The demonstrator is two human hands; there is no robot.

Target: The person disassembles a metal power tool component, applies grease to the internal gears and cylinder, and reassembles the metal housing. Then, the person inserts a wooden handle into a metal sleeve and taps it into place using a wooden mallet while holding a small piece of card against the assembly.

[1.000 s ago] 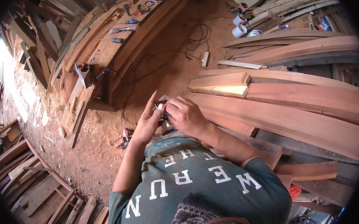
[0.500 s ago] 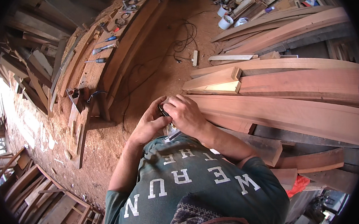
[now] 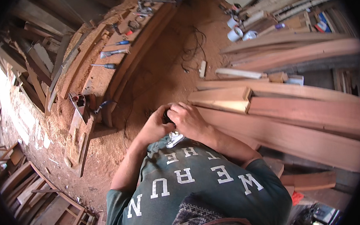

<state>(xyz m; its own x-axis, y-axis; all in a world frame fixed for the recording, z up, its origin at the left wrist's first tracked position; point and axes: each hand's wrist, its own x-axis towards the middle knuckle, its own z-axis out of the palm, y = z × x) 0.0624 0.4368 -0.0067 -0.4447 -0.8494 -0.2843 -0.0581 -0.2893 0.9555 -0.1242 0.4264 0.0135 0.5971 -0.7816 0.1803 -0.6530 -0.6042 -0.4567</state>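
Observation:
Close in front of my chest, both hands are closed around a small dark object with a shiny silver metal part (image 3: 174,139) showing beneath the fingers. My left hand (image 3: 156,125) grips its left side, thumb bent inward. Over its top and right side curl the fingers of my right hand (image 3: 187,119). The fingers cover most of the object, so I cannot make out its kind.
A long wooden bench (image 3: 100,82) at the left bears screwdrivers (image 3: 107,66), other hand tools and sawdust. Curved planks (image 3: 280,127) are stacked on the right. A dark cable (image 3: 194,43) lies on the dusty floor, with white cups (image 3: 235,34) beyond it.
The view has tilted and turned slightly. My hands have drawn closer together over the object, and its metal part now catches more light.

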